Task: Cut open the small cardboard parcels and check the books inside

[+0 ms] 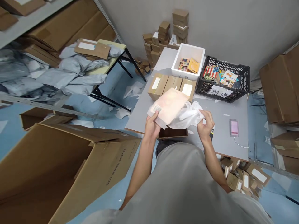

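My left hand (pixel 153 124) grips a pale cream-pink book (pixel 171 104) by its lower left corner, the thumb lying on top near a small printed patch. The book is tilted above the near edge of the table. Between the fingertips of my right hand (pixel 205 124), a crumpled white translucent wrapping sheet (pixel 190 115) is pinched and pulled out to the right of the book. The sheet touches the book's lower right side; whether it also passes beneath is hidden. Below the book, an open brown cardboard box (pixel 173 133) shows in part at the table edge.
On the grey table (pixel 224 113) are closed cardboard boxes (pixel 158 87), a white foam box (pixel 201 59) and a black crate (pixel 245 81) holding books, and a phone (pixel 234 128) on a cable. A large open carton (pixel 112 161) stands left; small parcels (pixel 246 177) lie at right.
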A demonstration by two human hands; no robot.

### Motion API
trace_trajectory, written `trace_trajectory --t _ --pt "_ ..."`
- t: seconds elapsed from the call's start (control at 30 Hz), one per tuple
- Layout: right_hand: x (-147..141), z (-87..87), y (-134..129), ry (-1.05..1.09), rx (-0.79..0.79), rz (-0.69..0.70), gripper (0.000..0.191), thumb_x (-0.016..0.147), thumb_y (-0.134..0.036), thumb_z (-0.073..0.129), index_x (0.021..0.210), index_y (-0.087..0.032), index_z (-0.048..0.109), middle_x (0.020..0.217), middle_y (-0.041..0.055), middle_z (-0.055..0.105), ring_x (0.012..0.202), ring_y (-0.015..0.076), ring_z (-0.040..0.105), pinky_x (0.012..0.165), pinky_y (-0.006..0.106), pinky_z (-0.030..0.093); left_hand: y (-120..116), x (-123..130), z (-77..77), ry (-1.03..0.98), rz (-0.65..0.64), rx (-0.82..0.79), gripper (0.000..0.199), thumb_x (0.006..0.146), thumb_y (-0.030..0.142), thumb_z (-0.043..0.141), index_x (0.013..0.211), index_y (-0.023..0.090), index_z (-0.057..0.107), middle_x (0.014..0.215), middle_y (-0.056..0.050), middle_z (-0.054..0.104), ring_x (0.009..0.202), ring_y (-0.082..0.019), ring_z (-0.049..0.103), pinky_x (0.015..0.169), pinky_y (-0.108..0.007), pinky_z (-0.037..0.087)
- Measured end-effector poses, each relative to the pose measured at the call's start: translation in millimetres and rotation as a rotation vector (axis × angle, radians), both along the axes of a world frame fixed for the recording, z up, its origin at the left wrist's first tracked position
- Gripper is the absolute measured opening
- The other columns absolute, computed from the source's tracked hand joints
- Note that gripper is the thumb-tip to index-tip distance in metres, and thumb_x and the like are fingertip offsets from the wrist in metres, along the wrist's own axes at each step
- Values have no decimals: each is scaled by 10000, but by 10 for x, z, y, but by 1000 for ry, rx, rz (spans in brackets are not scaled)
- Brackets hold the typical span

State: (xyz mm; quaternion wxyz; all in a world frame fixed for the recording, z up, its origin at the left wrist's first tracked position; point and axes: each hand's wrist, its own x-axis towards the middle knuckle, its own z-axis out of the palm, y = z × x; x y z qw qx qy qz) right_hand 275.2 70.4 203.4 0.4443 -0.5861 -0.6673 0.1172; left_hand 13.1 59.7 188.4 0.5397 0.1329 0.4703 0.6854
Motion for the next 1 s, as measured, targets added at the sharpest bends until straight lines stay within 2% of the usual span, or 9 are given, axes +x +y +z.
trace_trajectory --t 0.07,0.17,0.33,0.43,0.53,0.63,0.73,0.83,1.0 --pt "41 -64 29 44 -3 -70 469 970 -189 421 1246 -217 800 1224 170 776 1207 309 753 1015 452 633 12 -44 -34 -72 0 -15 396 926 313 887 1292 191 793 1442 -119 816 1552 -326 647 1288 -459 580" --pt "-5 -125 70 103 -154 -65 500 991 -250 401 1312 -189 779 1315 187 788 1258 306 751 1064 448 627 24 -68 -71 -144 -31 -56 328 1003 276 788 1316 176 789 1453 -132 810 1589 -307 611 1311 -465 559" --pt "-355 -54 65 380 -508 260 645 1092 -387 238 1485 -148 689 1438 158 785 1292 270 745 1056 388 647 9 112 -107 -171 -66 -67 368 988 255 818 1340 155 784 1400 -155 830 1517 -323 681 1307 -469 565" --pt "-542 30 39 533 -632 403 743 1138 -635 238 1541 -159 641 1508 155 750 1304 274 747 1049 382 658 -37 247 -114 -167 -88 -40 430 943 250 873 1351 150 783 1376 -159 839 1458 -336 725 1278 -478 591" --pt "-633 53 45 700 -583 392 793 1022 -811 582 1461 -157 677 1470 174 772 1322 311 747 1136 424 624 -108 324 -113 -124 -153 -3 558 880 297 953 1386 146 771 1340 -163 847 1384 -350 767 1251 -478 605" --pt "-644 5 79 872 -495 303 764 842 -733 892 1345 -182 723 1395 152 811 1259 327 771 1122 444 627 -172 342 -109 -33 -218 15 789 809 363 1033 1507 203 701 1395 -142 824 1361 -348 773 1206 -457 623" --pt "-599 -63 107 975 -455 260 666 821 -656 940 1283 -213 755 1329 106 838 1198 306 787 1097 435 633 -190 317 -101 107 -268 38 983 787 400 1061 1643 302 589 1574 -122 727 1483 -359 686 1200 -430 609" --pt "-530 -107 104 1029 -446 261 620 820 -622 945 1262 -224 770 1276 78 854 1151 292 794 1067 420 644 -158 261 -84 224 -272 83 893 792 447 1055 1574 292 654 1707 -119 614 1622 -372 545 1256 -402 553" --pt "-475 -122 53 974 -475 313 591 827 -627 942 1236 -230 786 1242 63 862 1127 287 793 1057 405 644 -86 215 -6 14 -357 50 734 821 560 1004 1423 240 732 1540 -146 743 1466 -396 690 1200 -488 607"
